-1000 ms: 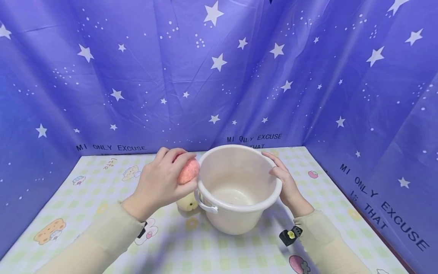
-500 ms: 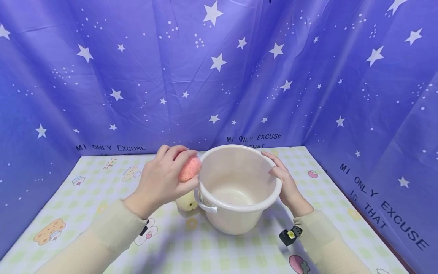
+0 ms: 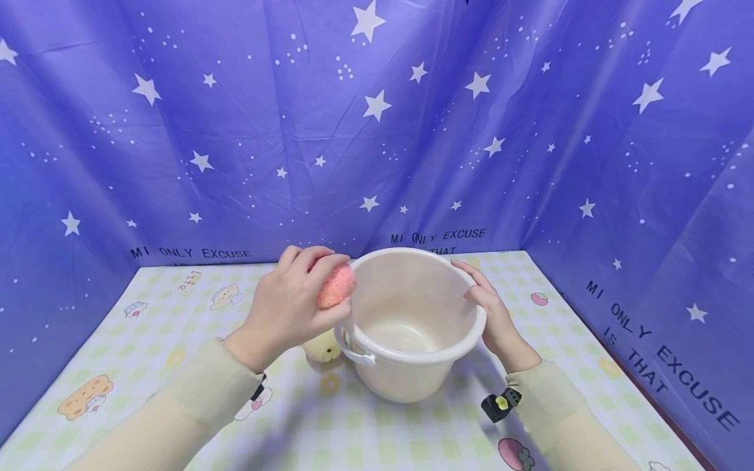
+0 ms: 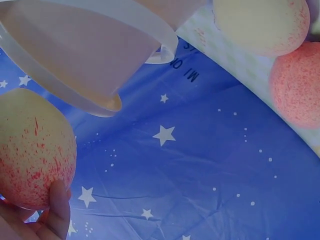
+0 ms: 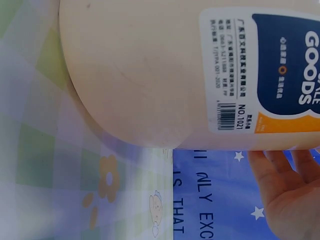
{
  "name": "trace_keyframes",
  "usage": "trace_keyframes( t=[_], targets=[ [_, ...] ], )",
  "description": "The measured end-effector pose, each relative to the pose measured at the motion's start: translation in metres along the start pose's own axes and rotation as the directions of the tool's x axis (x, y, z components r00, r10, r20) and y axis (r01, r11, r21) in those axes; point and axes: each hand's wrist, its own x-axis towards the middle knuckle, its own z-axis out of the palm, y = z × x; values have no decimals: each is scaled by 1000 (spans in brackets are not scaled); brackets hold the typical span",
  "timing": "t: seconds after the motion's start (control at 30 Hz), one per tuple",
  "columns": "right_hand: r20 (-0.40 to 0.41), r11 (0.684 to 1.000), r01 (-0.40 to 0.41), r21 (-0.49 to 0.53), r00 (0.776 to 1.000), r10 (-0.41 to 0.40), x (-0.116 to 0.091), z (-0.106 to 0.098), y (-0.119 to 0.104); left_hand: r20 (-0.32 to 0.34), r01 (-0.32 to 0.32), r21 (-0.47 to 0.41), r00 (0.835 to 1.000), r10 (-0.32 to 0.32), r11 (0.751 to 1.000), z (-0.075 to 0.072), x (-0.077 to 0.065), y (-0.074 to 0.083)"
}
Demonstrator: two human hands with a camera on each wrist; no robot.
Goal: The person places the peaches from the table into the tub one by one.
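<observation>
My left hand [image 3: 285, 304] holds a pinkish peach [image 3: 338, 286] at the left rim of the white bucket [image 3: 400, 381]. In the left wrist view this peach [image 4: 35, 145] shows cream skin speckled with red, with fingers under it and the bucket's rim close above. The bucket stands upright on the table, and no fruit shows inside. At its right side my right hand [image 3: 497, 320] grips the rim; in the right wrist view its fingers [image 5: 267, 172] reach behind the labelled wall. A pale peach [image 3: 321, 348] lies left of the bucket, partly hidden by my left hand.
The left wrist view shows a pale peach [image 4: 262, 22] and a pink peach [image 4: 300, 85] together on the table. A white handle [image 3: 356, 353] hangs at the bucket's left. Blue star-printed curtains [image 3: 330, 144] stand behind the checked tablecloth [image 3: 194, 314].
My left hand has moved slightly right and up with the peach, which now overlaps the bucket's left rim in the head view. The right hand and bucket have stayed put.
</observation>
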Motion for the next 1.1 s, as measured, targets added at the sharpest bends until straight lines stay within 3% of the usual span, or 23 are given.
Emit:
trace_keyframes(
  t=[0.67, 1.1],
  targets=[
    [3, 1000, 6, 22, 1000, -6, 1, 0, 2, -27, -17, -17, 1000, 16, 1000, 8, 6, 7],
    [5, 1000, 5, 21, 1000, -5, 0, 0, 0, -6, -12, -44, 1000, 12, 999, 11, 12, 13]
  ],
)
